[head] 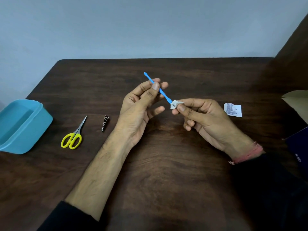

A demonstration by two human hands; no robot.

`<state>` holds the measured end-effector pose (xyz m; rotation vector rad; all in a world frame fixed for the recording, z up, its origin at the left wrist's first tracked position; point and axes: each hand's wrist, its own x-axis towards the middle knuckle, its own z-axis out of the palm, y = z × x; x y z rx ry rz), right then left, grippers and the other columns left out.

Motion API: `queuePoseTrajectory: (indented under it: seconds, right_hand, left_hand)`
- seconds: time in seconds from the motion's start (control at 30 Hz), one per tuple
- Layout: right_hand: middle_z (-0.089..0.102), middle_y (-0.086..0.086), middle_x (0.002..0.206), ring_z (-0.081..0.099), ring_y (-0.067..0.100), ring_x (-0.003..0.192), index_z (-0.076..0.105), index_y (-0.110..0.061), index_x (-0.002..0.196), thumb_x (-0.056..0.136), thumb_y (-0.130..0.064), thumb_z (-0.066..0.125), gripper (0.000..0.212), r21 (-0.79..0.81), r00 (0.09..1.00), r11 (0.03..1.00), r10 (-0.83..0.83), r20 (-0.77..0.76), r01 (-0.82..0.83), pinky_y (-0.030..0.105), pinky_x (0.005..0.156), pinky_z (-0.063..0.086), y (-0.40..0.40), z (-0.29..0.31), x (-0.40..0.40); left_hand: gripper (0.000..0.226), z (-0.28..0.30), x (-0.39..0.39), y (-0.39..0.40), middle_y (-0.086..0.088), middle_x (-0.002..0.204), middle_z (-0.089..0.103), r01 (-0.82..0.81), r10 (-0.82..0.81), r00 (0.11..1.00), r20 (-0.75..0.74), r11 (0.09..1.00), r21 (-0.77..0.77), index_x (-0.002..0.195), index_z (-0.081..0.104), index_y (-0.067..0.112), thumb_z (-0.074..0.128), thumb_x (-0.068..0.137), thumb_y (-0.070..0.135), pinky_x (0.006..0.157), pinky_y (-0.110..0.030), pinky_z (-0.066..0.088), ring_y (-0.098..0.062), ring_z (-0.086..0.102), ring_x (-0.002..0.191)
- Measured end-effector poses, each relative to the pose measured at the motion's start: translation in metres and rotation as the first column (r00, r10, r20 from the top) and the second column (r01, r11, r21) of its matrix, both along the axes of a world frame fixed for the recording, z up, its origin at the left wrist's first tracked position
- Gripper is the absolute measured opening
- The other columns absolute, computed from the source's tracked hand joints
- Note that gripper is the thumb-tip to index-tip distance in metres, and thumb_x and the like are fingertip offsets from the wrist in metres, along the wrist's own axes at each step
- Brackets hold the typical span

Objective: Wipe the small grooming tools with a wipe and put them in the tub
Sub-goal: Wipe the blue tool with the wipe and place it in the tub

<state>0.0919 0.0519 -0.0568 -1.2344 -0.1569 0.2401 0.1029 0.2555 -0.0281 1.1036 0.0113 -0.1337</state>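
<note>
Blue tub point(23, 125): stands at the left edge of the dark wooden table point(166, 164), lid off. The visible part of its interior holds nothing; the near portion is cut off by the frame edge.

Left hand point(141, 104): raised above the table centre, thumb and fingertips pinching a slim blue plastic tool point(164, 94) near the middle of the shaft. The tool slants from upper left to lower right, with a small spoon-shaped tip at the far end. The remaining fingers are loosely extended.

Right hand point(200, 114): thumb and forefinger pinch a small crumpled white wipe point(175, 105), which is wrapped about the lower end of the blue tool. The other fingers are curled in toward the palm.

On the table, well apart from both hands: yellow-handled scissors point(73, 135) just right of the tub, blades closed and pointing away; a metal nail clipper point(105, 122) beside them. A torn white sachet point(233, 110) lies right of the right hand.
</note>
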Motion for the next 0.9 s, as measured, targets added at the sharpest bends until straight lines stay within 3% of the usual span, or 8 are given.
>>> queuePoseTrajectory:
  seconds: [0.33,0.67,0.9]
  right_hand:
    - [0.081,0.014,0.098,0.049,0.007,0.056,0.084,-0.009,0.108,0.09,-0.014,0.075,0.02,-0.042,0.999,0.999,-0.02,0.035,0.022,0.023,0.056,0.049,0.0,-0.002,0.001]
    - [0.082,0.009,0.092,0.051,0.016,0.05,0.083,-0.011,0.104,0.1,-0.018,0.079,0.009,-0.267,0.966,0.943,-0.146,0.211,0.201,0.031,0.049,0.048,0.005,-0.01,0.0]
    - [0.081,0.011,0.084,0.042,0.012,0.037,0.083,-0.007,0.093,0.097,-0.013,0.083,0.007,-0.222,0.934,0.908,-0.332,0.134,0.355,0.022,0.037,0.036,0.011,-0.006,0.001]
  left_hand:
    - [0.018,-0.002,0.0,-0.002,0.0,0.126,0.083,-0.033,0.031,0.998,0.055,0.999,0.034,0.124,0.076,0.024,0.068,0.108,0.019,0.068,-0.022,0.063,-0.012,0.076,0.109]
    - [0.017,-0.005,0.0,-0.004,-0.004,0.12,0.084,-0.067,0.05,0.989,0.138,0.99,0.121,0.121,0.077,0.021,0.07,0.107,0.013,0.063,-0.024,0.062,-0.014,0.079,0.105]
    - [0.015,-0.007,-0.003,-0.011,-0.007,0.114,0.086,-0.173,0.141,0.966,0.215,0.976,0.134,0.117,0.079,0.015,0.074,0.105,0.01,0.06,-0.027,0.063,-0.016,0.08,0.098]
